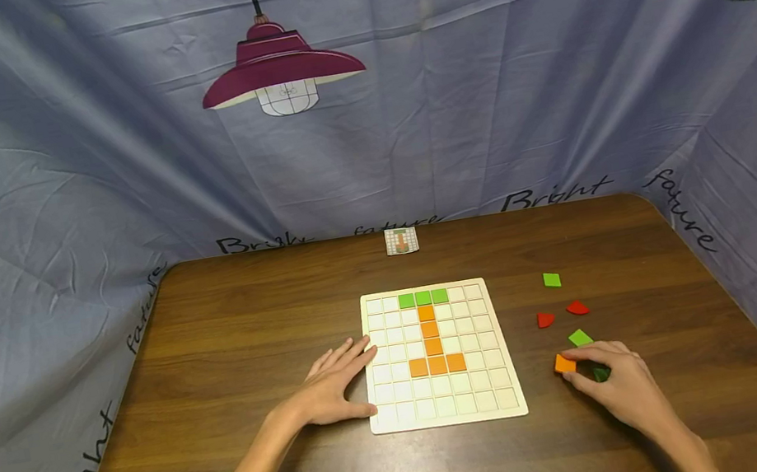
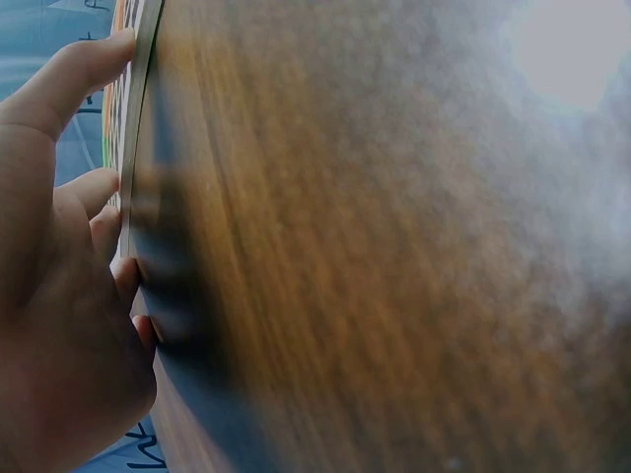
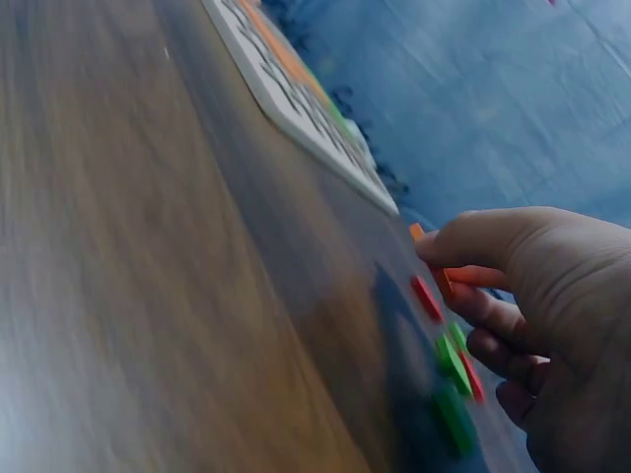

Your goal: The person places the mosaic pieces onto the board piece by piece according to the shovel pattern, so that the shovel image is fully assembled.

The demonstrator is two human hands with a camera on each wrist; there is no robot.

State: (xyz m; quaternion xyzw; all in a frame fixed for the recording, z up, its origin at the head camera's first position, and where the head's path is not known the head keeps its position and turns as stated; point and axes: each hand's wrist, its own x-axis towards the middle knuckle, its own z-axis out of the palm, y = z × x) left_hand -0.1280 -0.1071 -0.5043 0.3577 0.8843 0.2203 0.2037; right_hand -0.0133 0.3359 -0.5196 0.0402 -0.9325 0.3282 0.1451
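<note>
A white grid board (image 1: 394, 419) lies on the table, with three green square tiles (image 1: 422, 298) in its top row. Below them a column of orange tiles (image 1: 429, 329) runs down to a short orange row. My left hand (image 1: 332, 390) rests at the board's left edge, thumb and fingertips touching it, fingers spread. To the right of the board my right hand (image 1: 620, 379) pinches an orange square tile (image 1: 564, 363) between thumb and fingers. In the right wrist view the orange tile (image 3: 444, 283) is partly hidden by the fingers.
Around the right hand lie loose pieces: a light green tile (image 1: 579, 338), a dark green piece (image 1: 601, 373), red pieces (image 1: 577, 308) and another light green tile (image 1: 552, 280). A small pattern card (image 1: 401, 240) sits at the table's back edge, before a printed curtain (image 1: 407, 139).
</note>
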